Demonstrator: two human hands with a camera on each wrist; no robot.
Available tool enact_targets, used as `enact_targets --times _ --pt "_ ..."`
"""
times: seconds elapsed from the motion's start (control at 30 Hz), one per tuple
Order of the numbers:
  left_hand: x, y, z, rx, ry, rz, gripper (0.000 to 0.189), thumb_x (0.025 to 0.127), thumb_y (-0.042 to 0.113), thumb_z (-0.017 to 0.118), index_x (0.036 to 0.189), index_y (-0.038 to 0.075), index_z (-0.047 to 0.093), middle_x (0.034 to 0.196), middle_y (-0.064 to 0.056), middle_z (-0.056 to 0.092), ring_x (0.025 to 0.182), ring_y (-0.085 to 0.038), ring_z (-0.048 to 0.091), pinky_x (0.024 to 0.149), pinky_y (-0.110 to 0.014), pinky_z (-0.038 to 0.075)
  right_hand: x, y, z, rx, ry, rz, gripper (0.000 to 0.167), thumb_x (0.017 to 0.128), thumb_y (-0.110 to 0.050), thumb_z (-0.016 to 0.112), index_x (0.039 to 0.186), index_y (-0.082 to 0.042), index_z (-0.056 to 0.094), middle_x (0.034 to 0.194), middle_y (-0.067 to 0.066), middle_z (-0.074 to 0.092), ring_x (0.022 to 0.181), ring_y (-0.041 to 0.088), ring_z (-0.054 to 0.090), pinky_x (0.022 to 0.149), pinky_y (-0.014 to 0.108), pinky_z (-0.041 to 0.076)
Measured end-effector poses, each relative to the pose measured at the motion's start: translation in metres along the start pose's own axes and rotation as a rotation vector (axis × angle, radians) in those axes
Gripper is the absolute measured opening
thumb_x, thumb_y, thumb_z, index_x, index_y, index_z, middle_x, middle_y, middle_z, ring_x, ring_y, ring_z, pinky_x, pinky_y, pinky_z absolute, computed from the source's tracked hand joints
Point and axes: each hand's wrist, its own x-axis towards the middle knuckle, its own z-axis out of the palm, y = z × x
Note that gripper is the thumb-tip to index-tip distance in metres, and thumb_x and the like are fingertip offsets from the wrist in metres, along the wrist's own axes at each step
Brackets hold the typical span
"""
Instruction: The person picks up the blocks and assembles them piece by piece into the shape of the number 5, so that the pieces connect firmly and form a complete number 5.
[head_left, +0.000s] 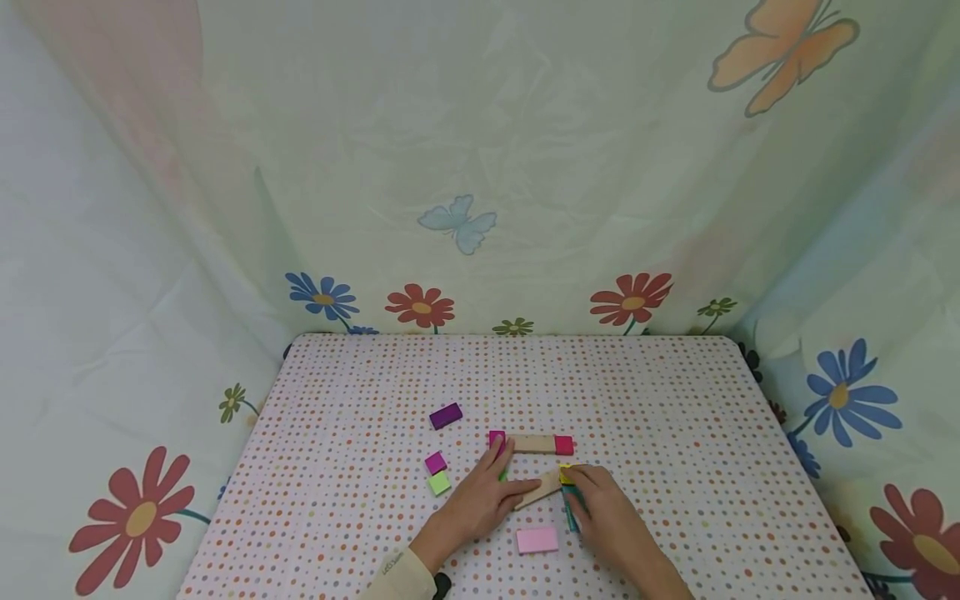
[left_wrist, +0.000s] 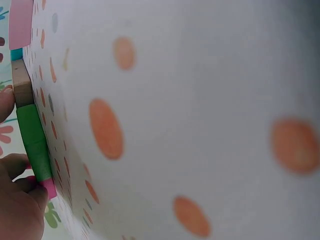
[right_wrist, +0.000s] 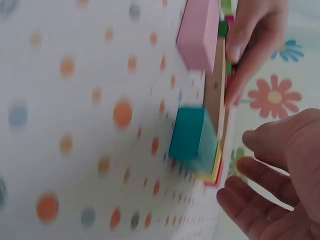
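My left hand [head_left: 480, 500] reaches over a row of wooden blocks, its fingertips at a magenta block [head_left: 497, 437] and its thumb across a plain wood block [head_left: 534, 492]. In the left wrist view, green blocks [left_wrist: 34, 135] run between that thumb and the fingers. My right hand [head_left: 609, 518] is beside a yellow block [head_left: 565, 477] and a teal block [head_left: 572, 510]. The right wrist view shows its fingers loosely bent, with a gap to the teal block [right_wrist: 187, 132]. Another plain wood block [head_left: 532, 443] lies behind, ending at a red-pink block [head_left: 564, 445].
A pink block [head_left: 537, 540] lies nearest me, between the hands. Left of the row are a small magenta block [head_left: 435, 462], a light green block [head_left: 439, 483] and a purple block [head_left: 446, 416]. The dotted tabletop [head_left: 660, 392] ends at a flowered curtain [head_left: 570, 208].
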Motion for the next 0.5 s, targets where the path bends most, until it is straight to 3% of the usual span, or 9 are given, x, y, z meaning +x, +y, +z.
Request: enact_targets --times 0.2,0.5 --pt "-0.001 0.001 0.0 -0.045 -0.02 -0.013 0.04 0.112 0.034 0.051 0.151 0.042 0.057 0.177 -0.019 0.022 0.166 -0.04 0.018 0.131 -0.049 0.035 0.002 0.013 0.002 -0.014 -0.04 0.021 0.039 0.101 -0.016 0.072 0.14 -0.009 0.067 0.15 0.012 0.06 0.14 0.032 0.056 0.117 0.053 0.051" --pt "0.0 0.002 -0.003 -0.057 -0.023 -0.037 0.04 0.112 0.035 0.052 0.15 0.045 0.057 0.177 -0.017 0.022 0.166 -0.039 0.019 0.128 -0.05 0.039 0.006 0.015 0.013 -0.016 -0.043 -0.048 0.031 0.104 -0.016 0.069 0.133 -0.01 0.073 0.146 0.007 0.064 0.138 0.028 0.056 0.115 0.049 0.053"
